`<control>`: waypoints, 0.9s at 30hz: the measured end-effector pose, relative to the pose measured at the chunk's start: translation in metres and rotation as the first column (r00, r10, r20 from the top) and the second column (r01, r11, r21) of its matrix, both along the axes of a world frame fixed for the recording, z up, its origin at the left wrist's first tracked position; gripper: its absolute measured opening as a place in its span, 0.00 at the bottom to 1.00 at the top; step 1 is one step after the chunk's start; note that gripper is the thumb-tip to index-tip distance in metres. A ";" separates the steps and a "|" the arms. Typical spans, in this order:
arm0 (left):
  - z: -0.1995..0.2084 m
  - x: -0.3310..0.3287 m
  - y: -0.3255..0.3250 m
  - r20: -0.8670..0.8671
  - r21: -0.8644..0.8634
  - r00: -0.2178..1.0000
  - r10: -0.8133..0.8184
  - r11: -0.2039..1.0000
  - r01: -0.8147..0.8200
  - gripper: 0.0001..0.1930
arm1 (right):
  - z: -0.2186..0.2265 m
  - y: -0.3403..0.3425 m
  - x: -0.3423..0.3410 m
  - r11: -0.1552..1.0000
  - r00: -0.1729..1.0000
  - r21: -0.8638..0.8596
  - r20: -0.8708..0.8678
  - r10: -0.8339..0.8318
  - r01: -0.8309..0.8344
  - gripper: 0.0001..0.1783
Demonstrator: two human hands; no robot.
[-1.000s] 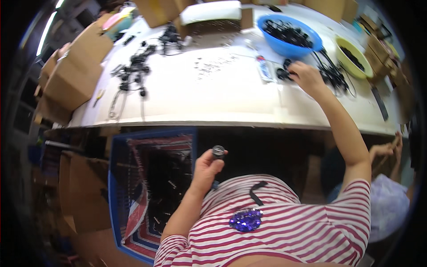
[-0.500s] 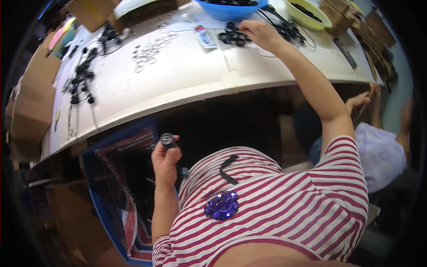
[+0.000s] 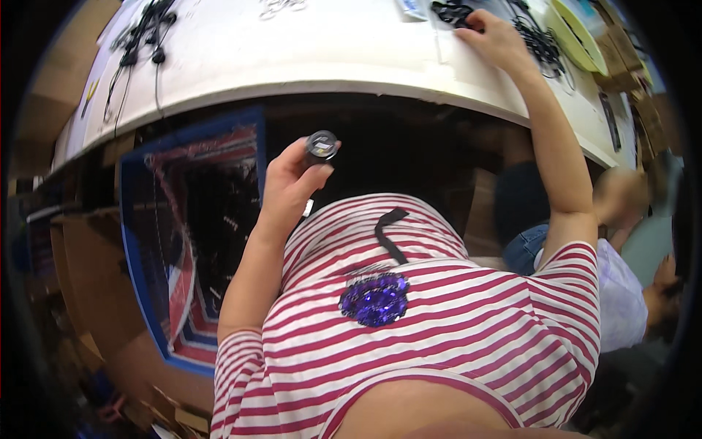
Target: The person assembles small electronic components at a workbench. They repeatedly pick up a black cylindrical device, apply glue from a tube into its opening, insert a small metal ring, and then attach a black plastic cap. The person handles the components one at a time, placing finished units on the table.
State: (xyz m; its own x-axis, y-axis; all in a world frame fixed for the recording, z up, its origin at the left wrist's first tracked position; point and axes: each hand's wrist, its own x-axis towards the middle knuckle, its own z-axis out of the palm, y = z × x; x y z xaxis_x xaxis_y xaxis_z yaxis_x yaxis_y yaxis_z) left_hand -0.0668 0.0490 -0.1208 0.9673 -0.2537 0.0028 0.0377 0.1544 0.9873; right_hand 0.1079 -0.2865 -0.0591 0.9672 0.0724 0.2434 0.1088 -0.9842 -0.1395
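My left hand [image 3: 292, 179] is closed around a black cylindrical piece [image 3: 322, 144], held upright in front of my body with its round end facing up. A pale marking shows on that end. Over the table, my right hand [image 3: 501, 44] reaches out with thumb and fingers bent around a small black part, mostly hidden by the fingers. A cluster of round black parts [image 3: 450, 12] lies right beside those fingertips. Black cables [image 3: 540, 44] are heaped just to the right of the hand.
The white table [image 3: 292, 62] bears black cabled pieces [image 3: 142, 40] at left, pale rings [image 3: 281, 6], a tube [image 3: 413, 9], a yellow-green basin [image 3: 578, 36] and a dark flat bar [image 3: 609, 121]. Below stands a blue crate [image 3: 131, 241]. Another person [image 3: 614, 293] is at right.
The view has tipped down toward my body, so the blue basin has left it. My left hand has risen with the black piece. My right hand remains by the round black parts.
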 end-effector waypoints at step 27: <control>-0.011 0.006 -0.004 -0.022 0.027 0.995 -0.102 0.994 0.102 0.12 | 0.003 0.139 -0.123 0.504 0.587 0.425 0.083 0.805 -0.752 0.17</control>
